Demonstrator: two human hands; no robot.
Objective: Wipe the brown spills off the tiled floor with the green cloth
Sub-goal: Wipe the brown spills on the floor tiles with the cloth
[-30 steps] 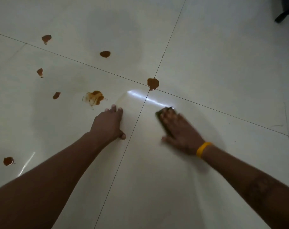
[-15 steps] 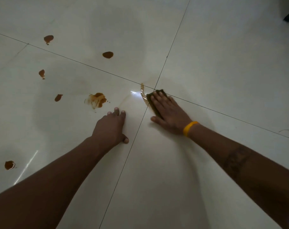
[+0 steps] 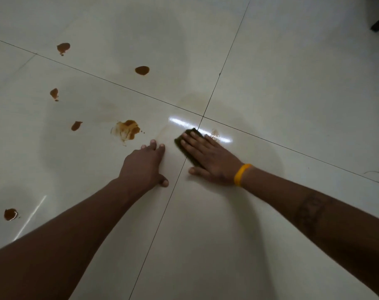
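A person's right hand (image 3: pixel 208 155) pressed the green cloth (image 3: pixel 187 146) flat against the tiled floor (image 3: pixel 292 83), fingers spread over it rather than closed around it, just below the point where four tiles met. The brown spill that had sat on that junction a second earlier was gone, leaving only a faint wet sheen (image 3: pixel 215 135) beside the fingertips; the cloth had swept up over it and come back. The left hand (image 3: pixel 144 164) lay open and empty on the floor just left of the cloth, apparently propping the person's weight, not touching it. That put one stain off the list, with six in sight still to clear. The nearest, a large smeared patch (image 3: pixel 126 129), lay just beyond the left hand's fingertips. Smaller drops (image 3: pixel 76 125) were scattered further left and ahead, one (image 3: pixel 142 70) well beyond both hands and another (image 3: pixel 10 214) far out beside the left forearm. The smeared patch looked the likely next target.
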